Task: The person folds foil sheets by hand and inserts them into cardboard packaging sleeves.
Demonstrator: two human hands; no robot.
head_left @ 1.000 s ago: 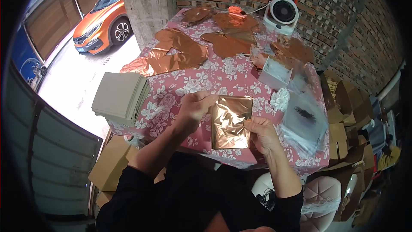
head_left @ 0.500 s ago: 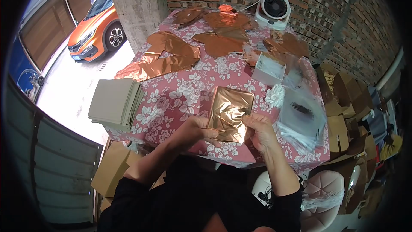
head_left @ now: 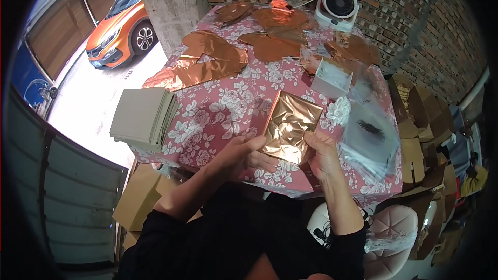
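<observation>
A flat, shiny copper-coloured foil rectangle (head_left: 291, 127) is held above the flowered pink tablecloth (head_left: 228, 109), tilted with its top leaning right. My left hand (head_left: 250, 154) is at its lower left edge, thumb on the edge and fingers partly beneath. My right hand (head_left: 322, 151) grips the lower right edge, thumb on top. Right of it lie a white crumpled flower-like piece (head_left: 339, 111) and a stack of clear plastic bags (head_left: 369, 142). A stack of grey-beige boards (head_left: 142, 115) sits at the table's left edge.
Copper foil balloon shapes (head_left: 207, 59) lie across the table's far side. A small white box (head_left: 332, 80) stands at the right, and a white fan (head_left: 338, 5) at the back. Cardboard boxes (head_left: 412, 155) fill the right side; a white chair (head_left: 389, 228) is below.
The foil rectangle has moved right and turned clockwise in my hands. The fingers of my left hand show more beneath it. The whole view has shifted slightly.
</observation>
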